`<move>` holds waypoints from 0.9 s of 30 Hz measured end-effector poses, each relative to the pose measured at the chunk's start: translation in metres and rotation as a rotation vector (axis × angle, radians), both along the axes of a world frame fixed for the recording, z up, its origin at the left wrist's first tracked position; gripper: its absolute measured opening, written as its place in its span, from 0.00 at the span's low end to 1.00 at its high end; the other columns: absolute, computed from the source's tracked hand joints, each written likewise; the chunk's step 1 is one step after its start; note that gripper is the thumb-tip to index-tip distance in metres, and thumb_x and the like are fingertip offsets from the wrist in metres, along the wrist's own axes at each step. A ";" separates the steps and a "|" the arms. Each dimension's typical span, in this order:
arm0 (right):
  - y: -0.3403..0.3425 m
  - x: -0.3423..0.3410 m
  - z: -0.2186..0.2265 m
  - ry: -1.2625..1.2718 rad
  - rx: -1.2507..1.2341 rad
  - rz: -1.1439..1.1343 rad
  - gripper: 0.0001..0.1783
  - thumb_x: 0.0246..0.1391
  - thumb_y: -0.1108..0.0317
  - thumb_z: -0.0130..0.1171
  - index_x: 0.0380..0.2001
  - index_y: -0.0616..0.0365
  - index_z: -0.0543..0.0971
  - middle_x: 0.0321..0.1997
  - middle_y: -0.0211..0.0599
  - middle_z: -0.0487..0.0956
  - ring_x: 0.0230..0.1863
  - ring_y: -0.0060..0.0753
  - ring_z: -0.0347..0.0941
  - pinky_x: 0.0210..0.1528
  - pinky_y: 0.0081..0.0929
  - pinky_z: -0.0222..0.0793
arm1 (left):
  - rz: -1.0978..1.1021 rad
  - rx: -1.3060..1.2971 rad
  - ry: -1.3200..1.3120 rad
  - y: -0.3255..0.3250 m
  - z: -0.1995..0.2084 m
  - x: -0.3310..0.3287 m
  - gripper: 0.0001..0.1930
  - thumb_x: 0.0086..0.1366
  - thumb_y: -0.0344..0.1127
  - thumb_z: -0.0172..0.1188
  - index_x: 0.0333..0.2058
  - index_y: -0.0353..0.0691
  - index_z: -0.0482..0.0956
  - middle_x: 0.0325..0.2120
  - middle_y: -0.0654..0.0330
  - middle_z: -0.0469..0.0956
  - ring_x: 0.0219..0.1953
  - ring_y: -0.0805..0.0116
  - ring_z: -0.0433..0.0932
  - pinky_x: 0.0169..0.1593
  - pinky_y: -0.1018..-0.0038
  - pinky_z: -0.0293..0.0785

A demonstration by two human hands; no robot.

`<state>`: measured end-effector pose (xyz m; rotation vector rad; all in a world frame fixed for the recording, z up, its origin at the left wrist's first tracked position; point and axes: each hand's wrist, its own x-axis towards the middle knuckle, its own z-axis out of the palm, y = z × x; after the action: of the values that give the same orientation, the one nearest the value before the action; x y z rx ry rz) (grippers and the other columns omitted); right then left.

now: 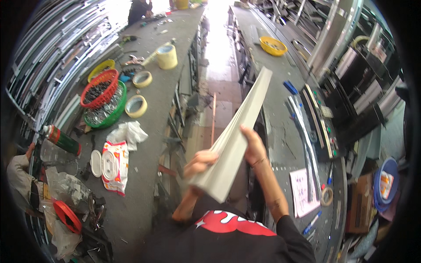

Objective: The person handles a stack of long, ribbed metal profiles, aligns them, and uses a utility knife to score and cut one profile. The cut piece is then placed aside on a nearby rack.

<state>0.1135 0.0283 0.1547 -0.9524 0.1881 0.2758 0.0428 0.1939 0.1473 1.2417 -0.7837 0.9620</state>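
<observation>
Both bare hands are raised in front of the chest, gripping one long pale profile [230, 162] that lies aslant over the gap between the two workbenches, its far end pointing up and to the right, its near end close to the printed black shirt [184, 243]. The left hand [202, 161] has its fingers bent over the profile's left edge, toward the near end; it is somewhat blurred, and the palm is hidden by the piece. Only a short stretch of the left forearm [185, 207] shows, coming up steeply from below and passing under the near end. The right hand [254, 147] sits farther along, on the opposite edge — thumb laid against the upper face, the other fingers mostly out of sight behind the profile, so how far they wrap cannot be told. From the black sleeve [291, 234] the right forearm [272, 188] slants up and leftward, with a thin band [258, 162] around the wrist. Neither hand touches a bench: a pack of wipes [115, 168] rests on the left workbench [147, 168], while a sheet of paper [300, 188] and slim metal strips [308, 149] lie on the right workbench [280, 151], beside the right arm.
</observation>
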 end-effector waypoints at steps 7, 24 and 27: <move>0.088 0.041 0.037 -0.201 0.100 0.310 0.36 0.50 0.65 0.64 0.57 0.63 0.58 0.50 0.39 0.70 0.50 0.31 0.69 0.53 0.30 0.67 | 0.446 -0.146 -0.108 0.047 0.000 -0.005 0.14 0.58 0.39 0.60 0.32 0.45 0.62 0.27 0.58 0.71 0.29 0.65 0.71 0.31 0.71 0.70; 0.118 0.597 0.068 -0.336 -0.002 0.508 0.25 0.42 0.67 0.61 0.46 0.61 0.68 0.32 0.34 0.74 0.27 0.25 0.73 0.32 0.24 0.72 | 0.684 0.470 -0.196 0.038 -0.008 0.529 0.16 0.53 0.26 0.62 0.40 0.47 0.71 0.39 0.64 0.74 0.47 0.63 0.74 0.49 0.67 0.74; 0.120 0.720 0.069 -0.274 -0.068 0.508 0.20 0.43 0.63 0.60 0.41 0.59 0.72 0.29 0.33 0.74 0.26 0.25 0.73 0.29 0.22 0.71 | 0.723 0.364 -0.240 0.031 0.007 0.655 0.12 0.54 0.28 0.60 0.38 0.44 0.72 0.38 0.60 0.75 0.46 0.61 0.73 0.49 0.64 0.72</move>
<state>0.8330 0.1481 0.2240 -1.0859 -0.3043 0.6029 0.6981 0.2249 0.1541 1.8073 -0.7204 1.6245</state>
